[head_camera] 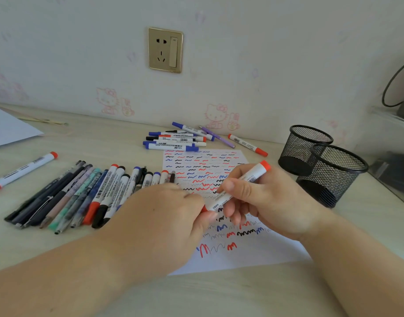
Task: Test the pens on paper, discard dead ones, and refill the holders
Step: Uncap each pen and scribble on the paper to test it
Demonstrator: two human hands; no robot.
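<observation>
Hands: we hold one red whiteboard marker (239, 186) between both of them, above the lower half of the paper.
Right hand (262, 202): our thumb and curled fingers wrap the white barrel of the marker, whose red end points up and to the right.
Left hand (173, 216): our fingers are closed round the marker's lower red end, pinching it where it meets the barrel.
Paper (253, 255): a white sheet lies flat on the desk (105, 143), covered in rows of red, blue and black squiggles from top to near the bottom.
Pens on the left (82, 193): a fanned row of gel pens and whiteboard markers lies side by side just left of the paper, partly under our left wrist.
Lone marker (24, 171): a red-capped one lies apart, farther left.
Far pile (180, 138): blue, red and black markers with a purple pen lie stacked beyond the top edge of the paper; another red marker (247, 145) lies just to their right.
Holders (320, 163): two black mesh cups stand touching at the right of the paper; we see no pens in them.
Wall: a gold socket plate (165, 50) sits above the desk.
</observation>
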